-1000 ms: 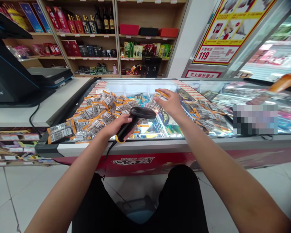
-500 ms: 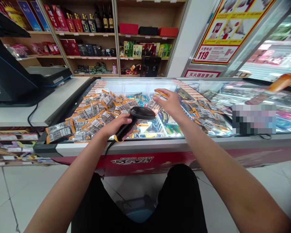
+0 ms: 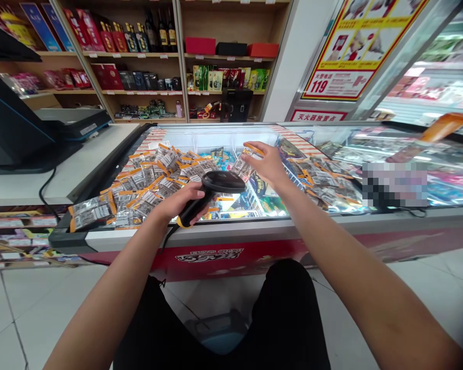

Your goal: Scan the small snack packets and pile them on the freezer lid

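My left hand (image 3: 183, 202) is wrapped round the handle of a black barcode scanner (image 3: 223, 181), its head angled to the right. In my right hand (image 3: 268, 163) is a small clear packet (image 3: 241, 165) with an orange edge, pinched at its top and facing the scanner. Many similar packets (image 3: 142, 187) lie in a loose heap on the freezer's glass top to the left of the scanner. A second heap of packets (image 3: 327, 177) spreads to the right of my right forearm.
A chest freezer (image 3: 293, 231) with a glass top spans the front. On the left counter (image 3: 13, 186) stands a dark checkout machine (image 3: 17, 118). An orange-topped object (image 3: 445, 126) and a pixelated patch sit at right. Stocked shelves (image 3: 139, 54) line the back.
The whole view has shifted slightly to the left. Both hands keep their holds on the scanner and the packet, with hardly any movement between them.
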